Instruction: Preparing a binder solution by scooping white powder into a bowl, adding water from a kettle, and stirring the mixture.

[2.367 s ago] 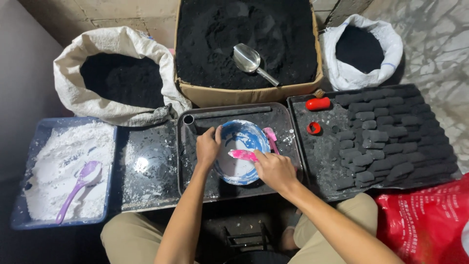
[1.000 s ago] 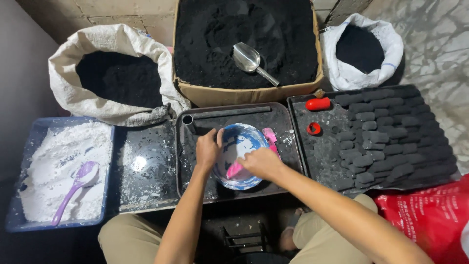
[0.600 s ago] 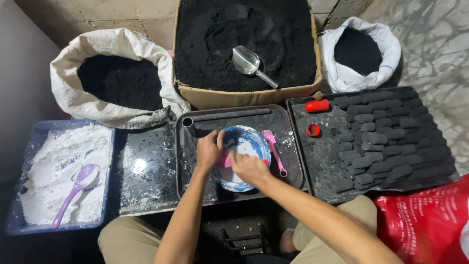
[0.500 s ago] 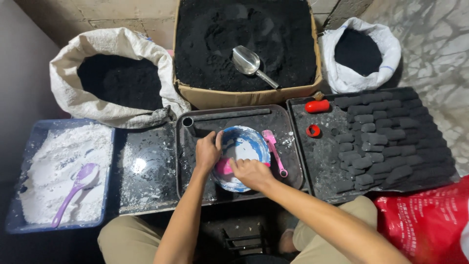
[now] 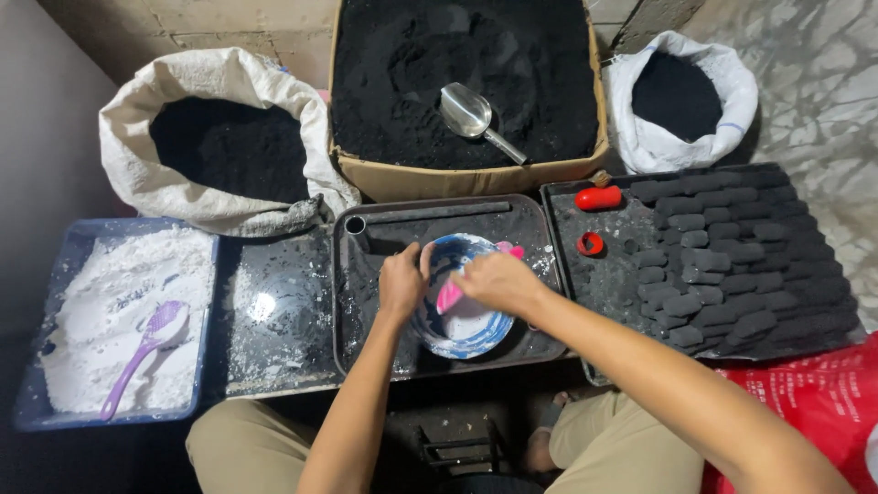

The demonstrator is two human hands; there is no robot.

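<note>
- Left hand [image 5: 401, 282] grips the near-left rim of the blue-and-white bowl [image 5: 462, 295], fingers curled over the edge, steadying it.
- Right hand [image 5: 498, 281] is closed round a pink spatula [image 5: 449, 296], blade down inside the bowl against the pale coating on its wall.
- The bowl sits in the middle of the dark metal tray [image 5: 366, 320], straight in front of the person's knees.
- Change: a couple of seconds ago the pink tool lay across the bowl's middle; since then the right hand has swept it round toward the left side, close to the left hand. The bowl itself has kept its place. Reads as a scraping or stirring pass working round the inside wall; much of the inside already looks pale and smeared.
- A second pink piece [image 5: 509, 249] shows at the bowl's far rim; what it is I cannot tell.
- Around: cardboard box of black powder with a metal scoop [image 5: 468, 113]; two white sacks of black powder; blue tub of white powder [image 5: 110, 302] with a purple spoon [image 5: 146, 346]; a tray of black briquettes [image 5: 722, 265] to the right.
</note>
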